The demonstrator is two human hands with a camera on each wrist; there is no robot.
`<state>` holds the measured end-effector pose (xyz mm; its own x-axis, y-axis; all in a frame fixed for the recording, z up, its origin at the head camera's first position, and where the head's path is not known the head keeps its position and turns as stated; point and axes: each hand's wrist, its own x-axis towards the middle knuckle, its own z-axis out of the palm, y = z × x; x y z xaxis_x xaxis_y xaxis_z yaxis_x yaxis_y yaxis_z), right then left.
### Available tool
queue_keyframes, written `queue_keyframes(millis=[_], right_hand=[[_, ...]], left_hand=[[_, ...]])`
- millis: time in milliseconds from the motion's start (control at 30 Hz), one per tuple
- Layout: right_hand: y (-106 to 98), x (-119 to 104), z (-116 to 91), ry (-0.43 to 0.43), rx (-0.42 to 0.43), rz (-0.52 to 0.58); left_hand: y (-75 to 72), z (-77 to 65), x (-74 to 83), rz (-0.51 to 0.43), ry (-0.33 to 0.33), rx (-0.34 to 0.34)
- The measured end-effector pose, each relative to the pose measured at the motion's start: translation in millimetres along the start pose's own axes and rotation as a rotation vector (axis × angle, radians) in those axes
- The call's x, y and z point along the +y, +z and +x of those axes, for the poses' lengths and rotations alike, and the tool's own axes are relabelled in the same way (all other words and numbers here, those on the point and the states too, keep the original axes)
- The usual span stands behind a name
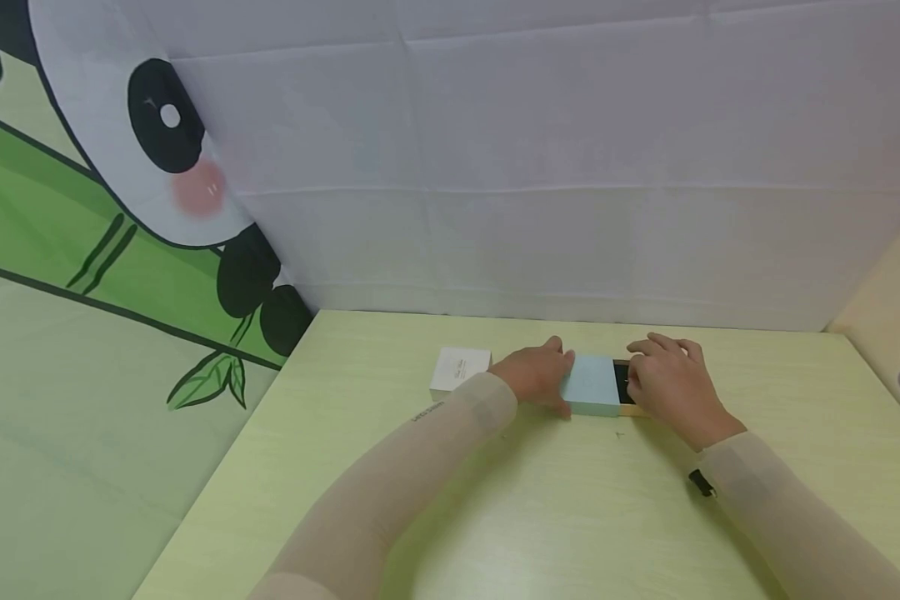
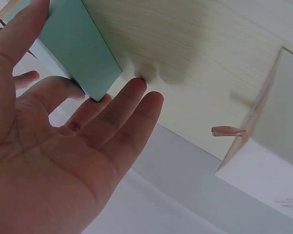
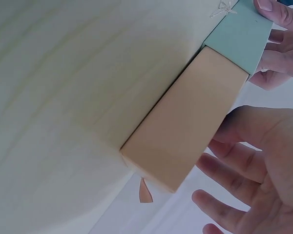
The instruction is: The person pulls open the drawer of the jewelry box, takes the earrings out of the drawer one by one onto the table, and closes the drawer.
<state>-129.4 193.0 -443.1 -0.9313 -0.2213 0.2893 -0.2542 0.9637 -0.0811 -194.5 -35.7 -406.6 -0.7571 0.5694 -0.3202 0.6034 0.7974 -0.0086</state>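
Note:
A light blue box sleeve [image 1: 591,382] lies on the table with an orange-sided drawer [image 3: 185,119] partly out of its right end. The drawer's inside is black, and a peach ribbon tab [image 3: 145,191] hangs from its end. My left hand [image 1: 536,377] grips the sleeve's left end between thumb and fingers. Over the drawer is my right hand [image 1: 675,387], thumb and index finger reaching to its inside, the other fingers loosely spread. Its tips are hidden, so whether they pinch something is unclear. A white box [image 1: 461,367] stands left of my left hand.
The white box has printed lettering and a pinkish ribbon tab [image 2: 228,131] on one side. A tiny pale stringy bit [image 3: 224,8] lies by the sleeve on the pale wooden table [image 1: 555,517]. A white cloth [image 1: 540,183] rises behind the table's back edge.

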Motion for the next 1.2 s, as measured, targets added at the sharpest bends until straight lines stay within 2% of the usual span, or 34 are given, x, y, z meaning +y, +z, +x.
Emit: queue_keyframes(millis=[600,1200], right_hand=[[-0.4,-2.4,-3.5,-0.011,0.018,-0.002],[-4.1,-6.9,-6.0,-0.027,0.024,-0.004]], left_hand=[[-3.3,-7.5,2.5,-0.014,-0.005,-0.002],[-1.3,-5.8,1.2,-0.020,-0.008,0.001]])
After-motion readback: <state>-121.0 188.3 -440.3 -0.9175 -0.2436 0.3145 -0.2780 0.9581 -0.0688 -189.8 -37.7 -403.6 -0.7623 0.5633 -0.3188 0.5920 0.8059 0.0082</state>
